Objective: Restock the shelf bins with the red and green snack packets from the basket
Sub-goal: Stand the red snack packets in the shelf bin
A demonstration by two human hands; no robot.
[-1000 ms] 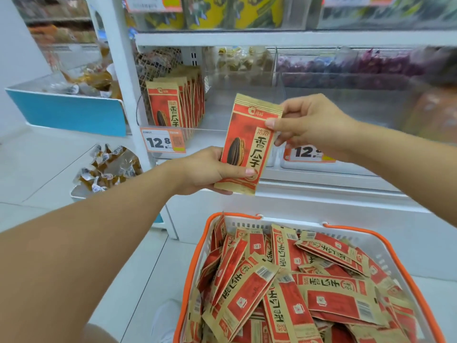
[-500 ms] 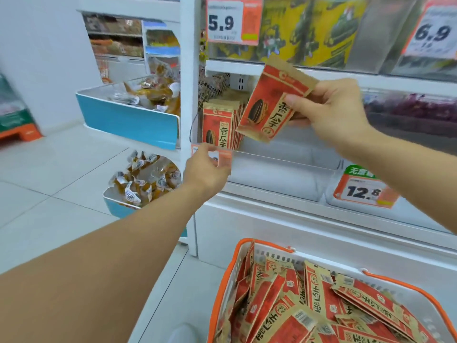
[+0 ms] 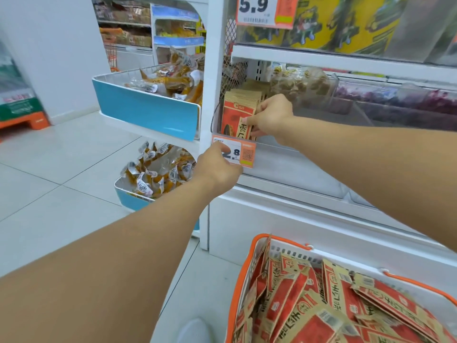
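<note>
My right hand (image 3: pixel 269 117) pinches a red and tan snack packet (image 3: pixel 233 120) standing upright at the front of a row of like packets in a clear shelf bin (image 3: pixel 272 154). My left hand (image 3: pixel 217 167) grips the bin's front edge over the orange price tag (image 3: pixel 243 154). An orange-rimmed basket (image 3: pixel 243 273) at the lower right holds several more red packets (image 3: pixel 321 300). No green packets show.
A white shelf post (image 3: pixel 215 78) stands left of the bin. Blue-fronted bins (image 3: pixel 148 112) of yellow snacks jut out at the left, one above another. The bin's right half holds no packets. Bins of other snacks (image 3: pixel 304 87) sit behind. Tiled floor spreads left.
My right hand has brought the packet down from in front of the upper shelf into the bin, against the row. My left hand stays on the bin's front edge.
</note>
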